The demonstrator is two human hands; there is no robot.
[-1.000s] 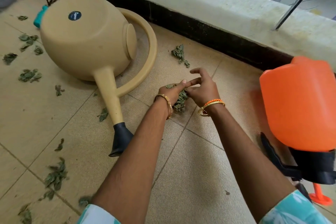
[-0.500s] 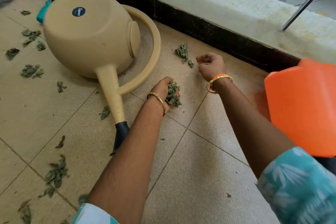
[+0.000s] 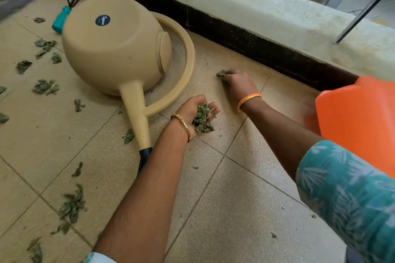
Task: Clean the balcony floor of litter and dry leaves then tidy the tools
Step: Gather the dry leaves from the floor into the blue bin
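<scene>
From the head camera, I see my left hand [image 3: 195,111] turned palm-up just above the floor tiles [image 3: 235,209], fingers curled loosely into a cup around a clump of dry leaves [image 3: 202,117]. I judge it is held that way to serve as a basket, so each new pickup can be dropped in without walking to a bin. It sits just beside the loop handle of the watering can [image 3: 115,49], which lies tipped on its side with the spout pointing toward me.

My right hand [image 3: 239,84] reaches farther out, near the dark base of the balcony wall [image 3: 256,42], knuckles up, fingers bent down onto the floor. A small leaf scrap [image 3: 221,73] pokes out at its fingertips, so it appears to be pinching that piece, though the fingers hide how firm the hold is. I take this as the gathering hand.

Many leaves remain: scattered leaves [image 3: 46,87] lie across the tiles left of the can, and more leaves [image 3: 72,205] sit near my left forearm. So the sweep looks far from done.

The tools are not yet tidied. A small hand rake [image 3: 64,14] with a teal grip lies behind the can, and an orange jug [image 3: 361,126] stands at my right, close to my sleeve [image 3: 346,194].
</scene>
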